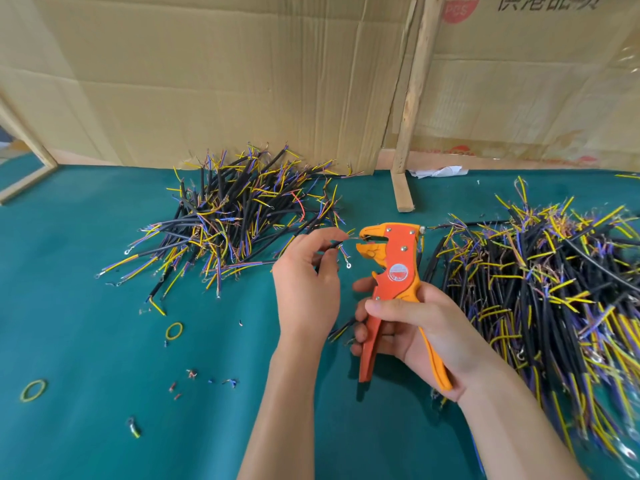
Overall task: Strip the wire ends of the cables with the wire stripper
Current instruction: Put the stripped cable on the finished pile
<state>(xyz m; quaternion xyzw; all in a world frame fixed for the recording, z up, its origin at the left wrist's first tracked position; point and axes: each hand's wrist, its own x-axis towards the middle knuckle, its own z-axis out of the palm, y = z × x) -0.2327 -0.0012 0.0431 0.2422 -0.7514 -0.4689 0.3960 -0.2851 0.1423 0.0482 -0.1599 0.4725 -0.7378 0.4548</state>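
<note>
Seen from above, looking down at two bare hands over a green table [104, 341]. Right hand [415, 327] wrapped around the handles of an orange wire stripper [391, 268], fingers [360, 332] curled round the red handle, thumb laid across the top, handles spread apart. Stripper held upright just above the table, its head pointing left, mouth parted. Left hand [304, 282] raised beside it, fingers [322, 237] pinching a short black cable [334, 244], one thin wire end reaching into the mouth of the stripper. Another wire of the same cable hanging down with a small ring terminal at its tip.

Behind the left hand, a loose pile of black cables [235, 216] with yellow and blue wire ends, fanned out across the table. On the right, a larger, denser pile of similar cables [540, 289], running from mid-table toward the near edge. Two yellow rubber bands [174, 331] lying on the table at left, along with small scattered scraps of insulation [192, 374]. Along the back, flattened cardboard sheets [207, 81] standing upright, with a wooden post [412, 98] leaning between them.
</note>
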